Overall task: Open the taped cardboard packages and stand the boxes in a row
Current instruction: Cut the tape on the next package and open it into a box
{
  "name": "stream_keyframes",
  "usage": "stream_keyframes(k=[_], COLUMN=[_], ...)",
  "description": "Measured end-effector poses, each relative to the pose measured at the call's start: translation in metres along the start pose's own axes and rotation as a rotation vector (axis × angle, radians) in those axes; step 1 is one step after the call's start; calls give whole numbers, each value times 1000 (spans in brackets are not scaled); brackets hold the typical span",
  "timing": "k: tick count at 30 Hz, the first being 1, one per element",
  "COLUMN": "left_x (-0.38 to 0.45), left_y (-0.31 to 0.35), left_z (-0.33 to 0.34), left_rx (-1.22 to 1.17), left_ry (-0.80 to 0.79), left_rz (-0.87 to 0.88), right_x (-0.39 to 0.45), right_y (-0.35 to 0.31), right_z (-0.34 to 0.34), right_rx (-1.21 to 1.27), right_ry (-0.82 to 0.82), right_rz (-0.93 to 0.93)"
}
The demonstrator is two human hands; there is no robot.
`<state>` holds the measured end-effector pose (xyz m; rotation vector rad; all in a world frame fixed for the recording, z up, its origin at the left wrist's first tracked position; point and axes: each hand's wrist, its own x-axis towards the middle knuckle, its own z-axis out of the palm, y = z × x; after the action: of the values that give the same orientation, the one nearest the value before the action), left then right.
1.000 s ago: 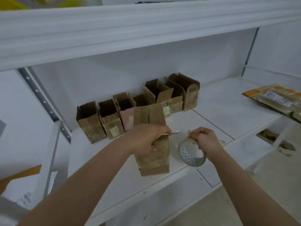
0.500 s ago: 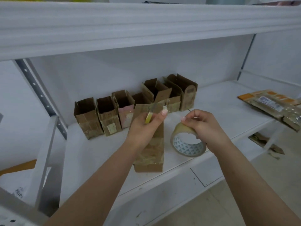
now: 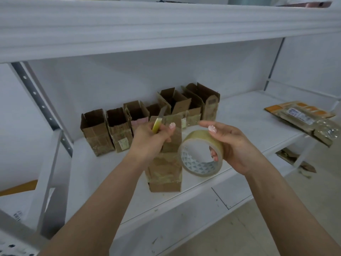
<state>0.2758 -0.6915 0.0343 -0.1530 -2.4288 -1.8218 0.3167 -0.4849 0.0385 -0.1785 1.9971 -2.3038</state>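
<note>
A: Six opened cardboard boxes point(image 3: 150, 117) standing in a row at the back of a white shelf point(image 3: 239, 122), seen from the head camera, flaps up.

B: And nearer the front edge?

A: One taped package point(image 3: 166, 172), upright, apart from the row, wrapped in clear tape.

B: Hands?

A: Left hand point(image 3: 149, 140) curled round a yellow-handled cutter point(image 3: 157, 124), blade pointing up and away, hand pressed against the package's upper part. Right hand point(image 3: 234, 145) holding a roll of clear tape point(image 3: 201, 154) just right of the package, lower fingers hooked through the core, thumb and forefinger stretched out loosely above the roll.

B: Roll touching the package?

A: Cannot tell; very close at least.

B: Anything else?

A: Far right, flat packets in clear wrap point(image 3: 302, 117) overhanging the shelf edge. Upper shelf point(image 3: 166, 30) across the top.
</note>
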Motion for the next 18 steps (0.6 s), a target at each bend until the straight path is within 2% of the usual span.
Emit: stream_keyframes(k=[4,8,11,18], left_x=[-10,-11,-17,-9], left_y=[-6,-24,-40,-48], left_z=[-12,-48,-60,-64], left_rx=[-47,-94,1,53], left_ry=[60,243,267,304], left_rz=[-25,-113,-128,-99], right_x=[3,6,9,28], right_y=[-3,-1,5,7], right_z=[-1,-13,-17,-17], right_rx=[-180,-370,-564,-578], right_ry=[-30,101,133,151], right_rz=[9,38,38,-70])
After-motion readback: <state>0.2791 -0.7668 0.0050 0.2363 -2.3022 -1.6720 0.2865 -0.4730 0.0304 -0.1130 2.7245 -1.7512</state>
